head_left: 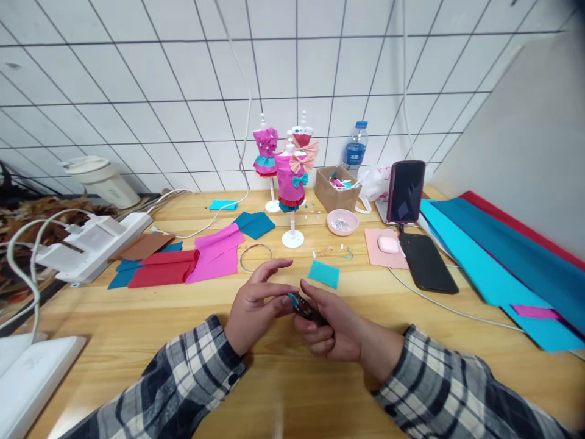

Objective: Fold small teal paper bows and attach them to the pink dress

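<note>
My left hand [258, 305] pinches a small blue piece [291, 296] between thumb and fingers, its index finger raised. My right hand [336, 326] is closed around a small dark hand tool [309, 311] with light spots along it; its exact kind cannot be made out. The tool's tip meets the blue piece, and both hands are close together above the table. Just beyond them lies a flat teal rectangle [323, 274]. Behind it stands a miniature dress form [291, 177] in pink with bows, and another dress form [265, 149] wears pink and teal.
Coloured sheets [214, 253] and a metal ring [256, 258] lie left. A pink bowl [342, 222], cardboard box [337, 189], water bottle [355, 149], propped phone [405, 192] and black flat device [428, 262] stand or lie right. A power strip [103, 244] sits far left.
</note>
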{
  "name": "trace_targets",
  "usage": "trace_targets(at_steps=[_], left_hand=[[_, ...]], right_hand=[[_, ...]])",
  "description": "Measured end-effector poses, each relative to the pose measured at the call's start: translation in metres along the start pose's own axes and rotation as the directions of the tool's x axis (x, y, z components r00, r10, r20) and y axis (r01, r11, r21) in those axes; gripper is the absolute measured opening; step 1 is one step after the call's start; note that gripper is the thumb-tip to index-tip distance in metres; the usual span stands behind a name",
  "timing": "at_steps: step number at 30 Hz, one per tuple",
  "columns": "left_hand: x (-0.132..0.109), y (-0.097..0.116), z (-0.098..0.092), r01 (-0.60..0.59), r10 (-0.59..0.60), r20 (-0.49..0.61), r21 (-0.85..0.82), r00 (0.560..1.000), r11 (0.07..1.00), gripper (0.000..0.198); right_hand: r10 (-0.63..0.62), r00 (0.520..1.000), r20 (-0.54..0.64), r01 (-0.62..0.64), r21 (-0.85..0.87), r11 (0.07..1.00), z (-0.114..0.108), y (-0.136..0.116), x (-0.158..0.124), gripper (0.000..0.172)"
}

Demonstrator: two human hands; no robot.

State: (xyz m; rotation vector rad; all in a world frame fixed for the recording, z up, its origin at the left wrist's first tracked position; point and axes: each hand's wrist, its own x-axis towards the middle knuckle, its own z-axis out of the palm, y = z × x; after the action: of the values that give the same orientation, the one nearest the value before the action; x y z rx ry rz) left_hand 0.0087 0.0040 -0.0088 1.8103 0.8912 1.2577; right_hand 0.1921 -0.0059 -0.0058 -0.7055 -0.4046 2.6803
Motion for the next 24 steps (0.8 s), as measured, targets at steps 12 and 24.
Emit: trace_targets(at_steps=[12, 24], left_hand=[[-0.003, -0.001, -0.009, -0.124, 0.133, 0.192, -0.054, 0.972, 0.991, 0.031], [0.008, 0.016, -0.001, -0.07, -0.084, 0.2, 0.656, 0.976, 0.751, 0.012]], right_hand=[[-0.357, 0.925, -0.126, 0.321, -0.238, 0.917, -0.007, -0.006, -0.005, 0.026], [-0.853, 0.522, 0.026, 0.1, -0.995, 0.031, -0.009, -0.007, -0.004, 0.007]])
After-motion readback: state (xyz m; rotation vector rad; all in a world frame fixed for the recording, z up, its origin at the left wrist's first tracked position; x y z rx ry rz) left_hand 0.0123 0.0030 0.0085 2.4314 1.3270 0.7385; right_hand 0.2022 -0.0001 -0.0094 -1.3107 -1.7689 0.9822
